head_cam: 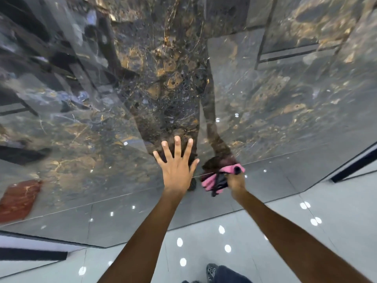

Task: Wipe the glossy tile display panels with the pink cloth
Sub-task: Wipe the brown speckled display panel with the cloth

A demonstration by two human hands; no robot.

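The tile display panel point(265, 103) fills the upper two thirds of the frame. Its face is dark and glossy with gold and brown veining, and it reflects the person's arms and the room. No brand, label or writing can be read on the panel or anywhere else in the frame.

The left hand point(176, 166) lies flat on the panel at centre frame, just above the panel's lower edge. Its fingers point(177, 146) are spread wide and grip nothing.

The right hand point(235, 180) is just right of the left hand, at the panel's lower edge. Its fingers are closed around the pink cloth point(212, 181), which is bunched and shows dark strips among the pink. The cloth projects to the left of the fist and meets the panel near its bottom edge.

The floor point(275, 231), in the lower third of the frame, is pale grey glossy tile with bright round light reflections. A dark shoe point(211, 271) appears at the bottom centre.
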